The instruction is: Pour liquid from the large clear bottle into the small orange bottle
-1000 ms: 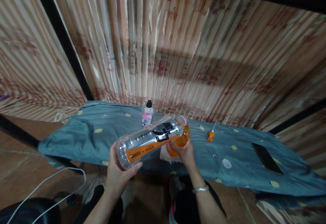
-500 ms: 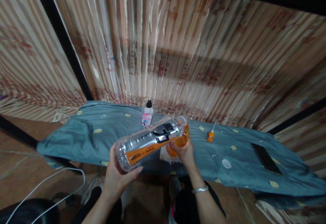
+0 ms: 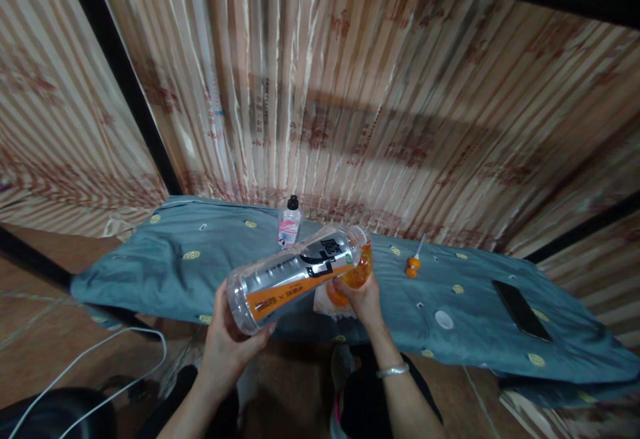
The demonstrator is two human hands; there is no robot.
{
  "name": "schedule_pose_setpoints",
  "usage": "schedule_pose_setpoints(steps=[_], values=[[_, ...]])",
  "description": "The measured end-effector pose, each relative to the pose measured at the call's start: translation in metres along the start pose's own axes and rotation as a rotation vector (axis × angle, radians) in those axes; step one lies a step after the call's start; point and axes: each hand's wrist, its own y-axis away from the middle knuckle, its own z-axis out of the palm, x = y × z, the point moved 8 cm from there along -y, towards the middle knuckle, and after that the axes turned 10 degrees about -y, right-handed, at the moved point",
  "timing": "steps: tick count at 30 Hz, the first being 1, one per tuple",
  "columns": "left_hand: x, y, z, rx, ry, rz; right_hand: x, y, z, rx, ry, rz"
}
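So my left hand (image 3: 227, 336) is wrapped around the base of the big drink bottle (image 3: 295, 276), tipped mouth-down into the small orange container (image 3: 357, 272) my right hand (image 3: 363, 299) pinches. Misaligned mouths would probably spill onto the blue cloth (image 3: 475, 319). Table edge's close; phone (image 3: 521, 309) and dropper (image 3: 413, 264) sit well clear.

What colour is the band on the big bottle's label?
Orange, beside a black and silver section on the big bottle, seen in the head view.
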Motion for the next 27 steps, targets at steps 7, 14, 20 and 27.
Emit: schedule_pose_setpoints(steps=[7, 14, 20, 27], values=[[0.0055, -0.0024, 0.0010, -0.044, 0.081, -0.063, -0.0040, 0.0012, 0.0015, -0.006, -0.033, 0.000], [0.0029, -0.0020, 0.0016, -0.043, 0.137, -0.107, -0.0010, 0.0001, 0.0000, 0.002, 0.021, -0.001], [0.0027, -0.0024, 0.0021, -0.043, 0.155, -0.114, -0.0011, 0.0004, 0.0015, -0.020, -0.010, 0.003], [0.0033, -0.0012, 0.0049, -0.049, 0.224, -0.169, 0.0029, 0.0005, 0.0007, -0.009, -0.013, 0.017]])
